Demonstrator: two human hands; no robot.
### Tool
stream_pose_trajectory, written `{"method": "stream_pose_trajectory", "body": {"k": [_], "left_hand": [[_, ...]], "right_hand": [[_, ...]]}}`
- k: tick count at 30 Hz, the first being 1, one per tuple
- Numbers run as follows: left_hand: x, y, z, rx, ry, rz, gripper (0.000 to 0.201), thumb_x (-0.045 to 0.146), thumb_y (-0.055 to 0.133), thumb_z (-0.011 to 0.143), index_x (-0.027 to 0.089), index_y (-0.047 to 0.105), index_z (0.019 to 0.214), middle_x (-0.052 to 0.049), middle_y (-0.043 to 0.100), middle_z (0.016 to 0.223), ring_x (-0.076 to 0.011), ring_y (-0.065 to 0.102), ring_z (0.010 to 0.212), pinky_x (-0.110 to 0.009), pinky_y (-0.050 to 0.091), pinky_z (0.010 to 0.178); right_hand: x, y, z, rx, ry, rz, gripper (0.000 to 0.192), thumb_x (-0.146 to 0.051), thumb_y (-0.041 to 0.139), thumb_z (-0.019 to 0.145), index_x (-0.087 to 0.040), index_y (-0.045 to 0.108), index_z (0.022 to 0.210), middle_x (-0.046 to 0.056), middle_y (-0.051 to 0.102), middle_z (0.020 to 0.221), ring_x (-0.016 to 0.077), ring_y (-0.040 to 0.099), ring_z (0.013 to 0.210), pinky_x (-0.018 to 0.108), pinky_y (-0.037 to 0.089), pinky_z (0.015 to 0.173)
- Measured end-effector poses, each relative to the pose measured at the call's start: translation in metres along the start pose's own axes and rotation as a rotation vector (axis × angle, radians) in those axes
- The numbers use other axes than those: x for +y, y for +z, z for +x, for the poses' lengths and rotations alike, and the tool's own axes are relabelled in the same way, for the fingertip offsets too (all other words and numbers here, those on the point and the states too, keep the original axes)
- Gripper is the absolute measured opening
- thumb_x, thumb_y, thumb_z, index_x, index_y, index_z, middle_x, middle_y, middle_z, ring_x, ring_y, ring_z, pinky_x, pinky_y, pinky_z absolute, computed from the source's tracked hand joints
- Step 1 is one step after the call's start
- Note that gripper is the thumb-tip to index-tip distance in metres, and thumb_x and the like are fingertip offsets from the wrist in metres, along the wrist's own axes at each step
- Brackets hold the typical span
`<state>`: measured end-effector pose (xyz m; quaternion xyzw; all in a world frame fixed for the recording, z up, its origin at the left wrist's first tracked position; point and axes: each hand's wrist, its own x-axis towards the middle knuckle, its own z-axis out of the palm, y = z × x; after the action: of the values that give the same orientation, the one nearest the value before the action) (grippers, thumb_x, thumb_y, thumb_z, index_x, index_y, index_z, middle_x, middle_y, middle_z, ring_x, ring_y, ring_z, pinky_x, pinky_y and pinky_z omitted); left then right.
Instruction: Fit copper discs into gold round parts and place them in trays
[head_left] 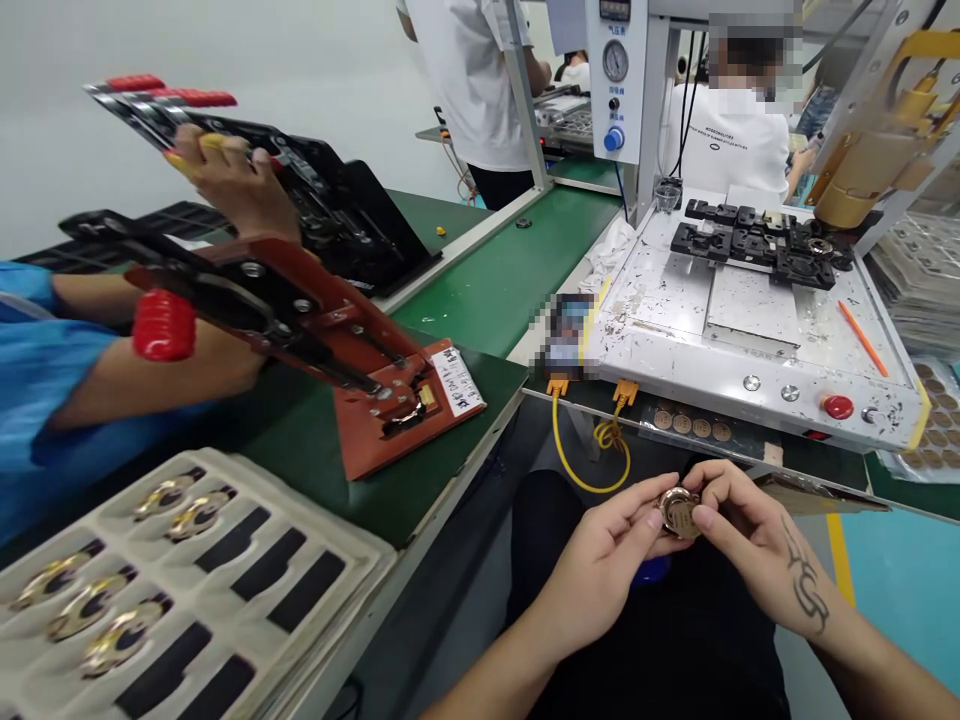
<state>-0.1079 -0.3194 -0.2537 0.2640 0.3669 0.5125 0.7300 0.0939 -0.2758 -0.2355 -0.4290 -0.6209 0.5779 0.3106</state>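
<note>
A round gold-coloured watch case [679, 514] is held above my lap, with a tan disc showing inside its shiny rim. My left hand [611, 550] grips its left side between thumb and fingers. From the right, my right hand [742, 535] pinches the rim, its thumb at the disc's edge. Small print on the disc is too fine to read. To the left, a pale moulded tray [315, 505] carries several gold watch cases [124, 635] in its pockets.
A red-brown toggle press [360, 440] stands on the green bench, near a co-worker's raised hand [240, 190] and blue sleeve. At right, a white machine [652, 335] bears black fixtures [757, 240] and an orange stick [862, 340]. Yellow cables [556, 440] hang below its front edge.
</note>
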Motion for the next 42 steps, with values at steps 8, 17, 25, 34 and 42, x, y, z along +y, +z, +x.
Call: {"method": "stream_pose_trajectory", "body": {"k": [8,17,25,34,42], "left_hand": [[-0.004,0.004,-0.003,0.024,0.007,0.044,0.049,0.048,0.084,0.096,0.023,0.080,0.137,-0.014,0.079,0.138,-0.0357,0.076,0.124,-0.053,0.064,0.110],[-0.007,0.007,-0.006,0.008,0.049,0.188,0.052,0.052,0.074,0.102,0.021,0.075,0.144,-0.014,0.078,0.141,-0.0341,0.077,0.122,-0.053,0.061,0.114],[-0.025,0.003,-0.003,0.098,0.150,0.481,0.041,0.033,0.067,0.106,0.016,0.071,0.143,-0.016,0.081,0.133,-0.0292,0.081,0.116,-0.039,0.065,0.104],[0.002,-0.008,-0.001,0.046,0.162,0.634,0.061,0.031,0.063,0.107,0.022,0.048,0.166,-0.017,0.073,0.147,-0.0301,0.076,0.126,-0.042,0.060,0.110],[0.000,-0.007,0.001,0.154,0.105,0.378,0.037,0.041,0.083,0.095,0.016,0.077,0.122,-0.012,0.083,0.113,-0.0235,0.079,0.095,-0.035,0.065,0.091]], "right_hand": [[0.004,0.007,0.000,0.037,0.018,0.025,0.028,-0.045,0.066,0.108,-0.026,0.063,0.088,0.004,0.063,0.111,0.0233,0.061,0.100,0.034,0.049,0.089],[0.012,0.008,-0.003,0.058,-0.007,-0.066,0.027,-0.041,0.064,0.110,-0.026,0.061,0.088,0.005,0.062,0.113,0.0237,0.061,0.103,0.035,0.049,0.085],[0.026,0.011,-0.003,0.166,-0.178,-0.400,0.024,-0.032,0.064,0.108,-0.027,0.051,0.088,0.006,0.061,0.102,0.0245,0.062,0.091,0.039,0.051,0.080],[0.028,0.004,0.010,-0.045,-0.288,-0.432,0.013,-0.032,0.057,0.113,-0.029,0.069,0.116,0.009,0.071,0.109,0.0273,0.068,0.098,0.041,0.055,0.087],[0.024,0.011,0.018,-0.004,0.092,0.093,0.039,-0.059,0.074,0.100,-0.022,0.067,0.090,-0.002,0.062,0.072,0.0152,0.053,0.063,0.029,0.044,0.060]]}}
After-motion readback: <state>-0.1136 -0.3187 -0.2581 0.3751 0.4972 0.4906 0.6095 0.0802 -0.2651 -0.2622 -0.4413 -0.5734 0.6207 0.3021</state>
